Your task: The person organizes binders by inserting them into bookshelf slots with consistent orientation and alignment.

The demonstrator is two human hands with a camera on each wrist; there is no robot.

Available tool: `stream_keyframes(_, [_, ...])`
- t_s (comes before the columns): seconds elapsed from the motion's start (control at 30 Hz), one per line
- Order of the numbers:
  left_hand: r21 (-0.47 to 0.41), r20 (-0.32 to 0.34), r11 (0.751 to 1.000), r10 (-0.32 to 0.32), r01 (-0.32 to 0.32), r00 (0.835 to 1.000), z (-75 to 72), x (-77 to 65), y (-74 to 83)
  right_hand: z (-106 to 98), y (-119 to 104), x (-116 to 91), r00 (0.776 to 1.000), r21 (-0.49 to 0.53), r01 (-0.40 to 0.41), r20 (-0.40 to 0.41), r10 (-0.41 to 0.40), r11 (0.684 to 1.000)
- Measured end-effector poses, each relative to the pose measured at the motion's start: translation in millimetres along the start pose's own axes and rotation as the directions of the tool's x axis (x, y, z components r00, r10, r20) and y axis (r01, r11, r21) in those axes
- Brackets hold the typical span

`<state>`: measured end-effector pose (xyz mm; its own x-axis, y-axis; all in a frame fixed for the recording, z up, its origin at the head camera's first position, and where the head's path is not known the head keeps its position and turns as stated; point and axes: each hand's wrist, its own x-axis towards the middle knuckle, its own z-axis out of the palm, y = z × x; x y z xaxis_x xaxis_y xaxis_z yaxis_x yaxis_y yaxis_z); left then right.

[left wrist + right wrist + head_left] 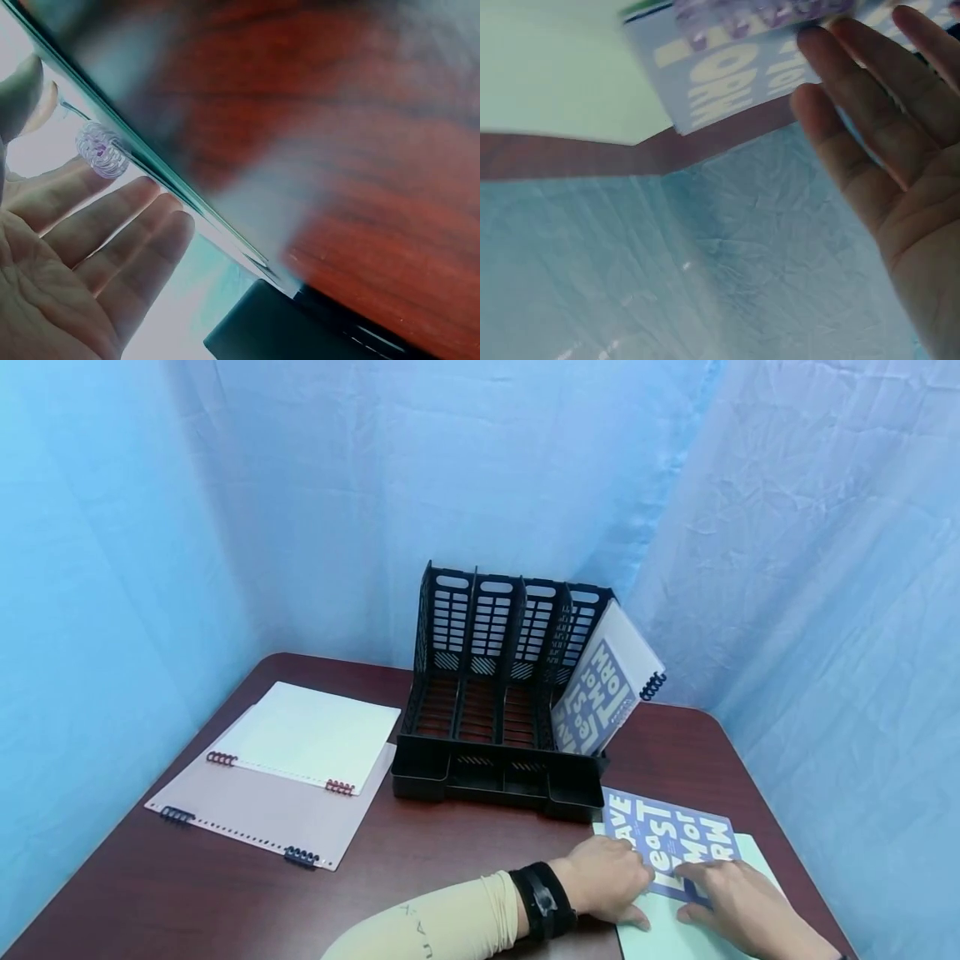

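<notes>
A small notebook with a blue cover and white lettering (681, 829) lies on a larger pale green notebook (651, 928) at the table's right. My left hand (609, 878) rests at its near left corner, fingers nearly straight. In the left wrist view, those fingertips are beside a clear purplish binding coil (103, 150). My right hand (738, 902) reaches over its near right part with fingers extended. The right wrist view shows the right fingers (844, 139) close to purplish binding rings (761, 16); exact contact cannot be told.
A black file organizer (498, 764) stands at the middle back. A blue-covered notebook with black rings (600, 693) leans in its right slot. To the left, a white notebook with red rings (318, 731) overlaps a larger greyish one with dark rings (255, 810). Curtains hang behind.
</notes>
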<state>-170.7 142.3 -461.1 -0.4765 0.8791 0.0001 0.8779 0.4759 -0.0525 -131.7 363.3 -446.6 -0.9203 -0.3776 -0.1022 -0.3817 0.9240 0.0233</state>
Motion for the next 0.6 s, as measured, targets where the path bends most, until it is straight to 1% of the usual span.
stream_keyframes(0.1, [0.048, -0.026, 0.999, 0.015, -0.014, 1.000, 1.7, 1.3, 1.5, 0.8, 2.2, 0.6, 0.999, -0.016, 0.050, -0.013, -0.051, 0.999])
stream_keyframes(0.23, [0.129, -0.070, 0.991, 0.040, -0.030, 0.997, 2.5, 1.3, 4.7, 2.4, 3.0, -0.1, 0.997, -0.016, 0.074, -0.015, -0.075, 0.997])
stream_keyframes(0.33, [0.158, -0.093, 0.987, 0.054, -0.039, 0.994, 2.7, 0.9, 6.4, 3.3, 2.8, -0.5, 0.996, -0.020, 0.089, -0.026, -0.090, 0.996])
stream_keyframes(0.47, [0.173, -0.097, 0.981, 0.099, -0.082, 0.990, 2.5, 1.1, 8.8, 4.1, 2.7, -1.0, 0.994, -0.028, 0.103, -0.043, -0.104, 0.994])
stream_keyframes(0.57, [0.227, -0.112, 0.967, 0.146, -0.117, 0.983, 3.4, 1.5, 12.0, 5.8, 2.4, -1.7, 0.989, -0.041, 0.126, -0.078, -0.129, 0.991])
stream_keyframes(0.6, [0.247, -0.120, 0.961, 0.154, -0.120, 0.981, 3.8, 1.6, 12.9, 7.1, 2.0, -2.1, 0.985, -0.051, 0.138, -0.102, -0.142, 0.989])
